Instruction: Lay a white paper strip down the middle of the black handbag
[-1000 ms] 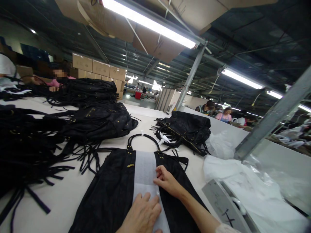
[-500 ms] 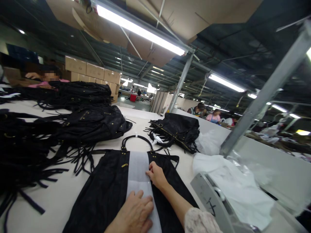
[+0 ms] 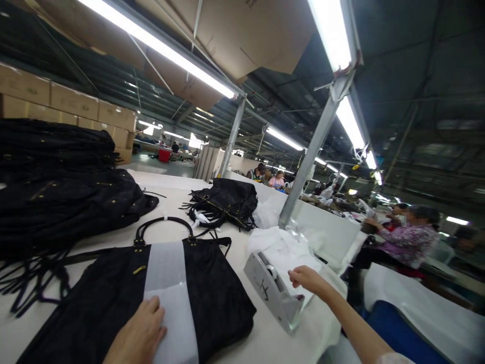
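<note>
A black handbag lies flat, its looped handles pointing away from me. Down its middle runs a strip of white sheet. My left hand rests on the strip's lower part, fingers bent and a little apart, gripping nothing. Over the grey tape dispenser at the right, my right hand hovers with its fingers curled together; whether anything small is between them is hidden. White sheets lie just behind the dispenser.
Black bags are piled at the left, fringes hanging on the white table. Another black bag lies farther back. A metal post rises beyond the dispenser. A person in a patterned top sits at the right.
My right hand has left the white strip and moved right, over to the tape dispenser. My left hand stays on the strip. The view has turned to the right.
</note>
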Available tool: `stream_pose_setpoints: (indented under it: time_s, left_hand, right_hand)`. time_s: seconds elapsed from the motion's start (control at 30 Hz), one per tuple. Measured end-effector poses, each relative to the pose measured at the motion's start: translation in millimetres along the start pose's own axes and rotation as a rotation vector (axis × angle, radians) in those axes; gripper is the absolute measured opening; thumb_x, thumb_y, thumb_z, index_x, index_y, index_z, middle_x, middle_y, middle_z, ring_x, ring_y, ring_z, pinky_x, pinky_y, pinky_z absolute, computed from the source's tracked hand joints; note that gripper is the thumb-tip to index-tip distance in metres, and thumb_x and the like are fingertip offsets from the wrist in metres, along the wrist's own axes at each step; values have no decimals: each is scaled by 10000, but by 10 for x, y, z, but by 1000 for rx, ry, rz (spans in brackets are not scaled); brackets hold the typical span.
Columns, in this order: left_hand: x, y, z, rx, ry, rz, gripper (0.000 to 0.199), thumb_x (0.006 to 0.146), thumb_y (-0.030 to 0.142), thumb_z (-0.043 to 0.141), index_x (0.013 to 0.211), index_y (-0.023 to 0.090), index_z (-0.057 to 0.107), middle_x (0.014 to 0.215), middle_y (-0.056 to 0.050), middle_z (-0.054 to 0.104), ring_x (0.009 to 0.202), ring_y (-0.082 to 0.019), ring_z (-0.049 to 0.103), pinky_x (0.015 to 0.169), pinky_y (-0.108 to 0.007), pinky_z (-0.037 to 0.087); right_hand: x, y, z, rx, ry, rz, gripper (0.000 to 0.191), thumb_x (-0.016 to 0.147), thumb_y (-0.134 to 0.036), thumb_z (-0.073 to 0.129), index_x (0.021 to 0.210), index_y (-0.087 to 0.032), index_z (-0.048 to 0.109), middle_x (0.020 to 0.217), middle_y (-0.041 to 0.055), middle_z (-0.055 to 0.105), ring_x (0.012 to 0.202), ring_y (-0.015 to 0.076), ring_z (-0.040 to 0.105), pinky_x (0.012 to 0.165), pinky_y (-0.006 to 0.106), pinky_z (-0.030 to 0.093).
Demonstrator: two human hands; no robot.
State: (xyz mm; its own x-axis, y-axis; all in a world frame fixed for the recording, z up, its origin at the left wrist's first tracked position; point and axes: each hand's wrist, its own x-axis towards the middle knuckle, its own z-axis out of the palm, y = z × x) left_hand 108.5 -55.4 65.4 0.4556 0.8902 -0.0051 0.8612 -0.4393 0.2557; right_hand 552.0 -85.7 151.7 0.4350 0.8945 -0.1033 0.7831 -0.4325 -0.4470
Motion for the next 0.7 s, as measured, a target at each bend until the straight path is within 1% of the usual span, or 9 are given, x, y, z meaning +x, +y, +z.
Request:
stream_pose_setpoints:
  time_s: [0.1, 0.17, 0.27, 0.33, 0.43, 0.5, 0.6, 0.67, 0.7]
  left_hand:
    - [-27, 24, -17, 48, 10, 18, 353, 941, 107, 393, 1140, 140, 683, 1284, -133, 590, 1230, -285, 526, 1108, -447, 373]
    - [-28, -6, 7, 47, 19, 40, 332, 952, 124, 399, 1110, 170, 687, 1249, -106, 605, 1183, -266, 551, 1081, -430, 398]
    - [-24, -46, 28, 30, 29, 42, 298, 970, 156, 402, 1082, 179, 677, 1225, -94, 605, 1154, -240, 564, 1053, -395, 420]
    - [-26, -47, 25, 38, 23, 40, 294, 981, 169, 397, 1077, 164, 674, 1213, -107, 606, 1149, -242, 567, 1046, -393, 424]
    - [-35, -26, 25, 54, 28, 45, 309, 974, 152, 389, 1063, 141, 684, 1181, -125, 624, 1132, -257, 575, 1032, -409, 434]
    - [-40, -22, 39, 66, 52, 72, 344, 962, 127, 363, 1021, 142, 701, 1131, -123, 647, 1102, -266, 590, 1016, -429, 447]
    - [-49, -52, 74, 75, 48, 106, 370, 955, 128, 351, 1013, 149, 716, 1130, -127, 667, 1102, -278, 606, 1021, -457, 454]
    - [-78, -81, 95, 75, 35, 102, 354, 961, 171, 387, 1119, 137, 702, 1237, -148, 644, 1196, -299, 573, 1081, -483, 413]
    - [-106, -91, 105, 78, 31, 100, 363, 967, 191, 398, 1191, 127, 677, 1300, -158, 616, 1253, -306, 538, 1120, -493, 373]
  right_hand:
    - [-10, 41, 94, 80, -127, 66, 368, 890, -275, 442, 612, -151, 650, 627, 67, 680, 536, 137, 500, 544, 251, 310]
    - [23, 2, 139, 112, -184, 104, 315, 832, -257, 483, 597, -144, 660, 609, 67, 674, 471, 117, 433, 490, 247, 250]
    - [70, -47, 99, 128, -209, 134, 213, 677, -181, 546, 476, -145, 604, 523, 49, 609, 419, 95, 332, 459, 257, 161]
    - [40, -22, 10, 141, -186, 107, 182, 608, -155, 551, 427, -155, 561, 495, 28, 571, 431, 89, 302, 463, 265, 138]
    - [-132, 157, -105, 176, -126, 41, 140, 614, -175, 551, 481, -167, 595, 510, -2, 555, 482, 93, 317, 484, 261, 174]
    - [-299, 352, -96, 186, -98, 33, 142, 633, -188, 552, 508, -169, 615, 511, -8, 542, 502, 96, 344, 504, 256, 217]
    - [-524, 614, 73, 188, -89, 75, 195, 695, -204, 542, 517, -167, 613, 517, 0, 540, 496, 102, 370, 510, 263, 255]
    - [-606, 667, 231, 180, -86, 81, 240, 760, -210, 560, 525, -171, 588, 531, -2, 538, 502, 106, 396, 515, 261, 298]
    - [-623, 641, 305, 174, -84, 66, 249, 803, -229, 580, 561, -173, 588, 560, -6, 548, 519, 107, 422, 528, 255, 335]
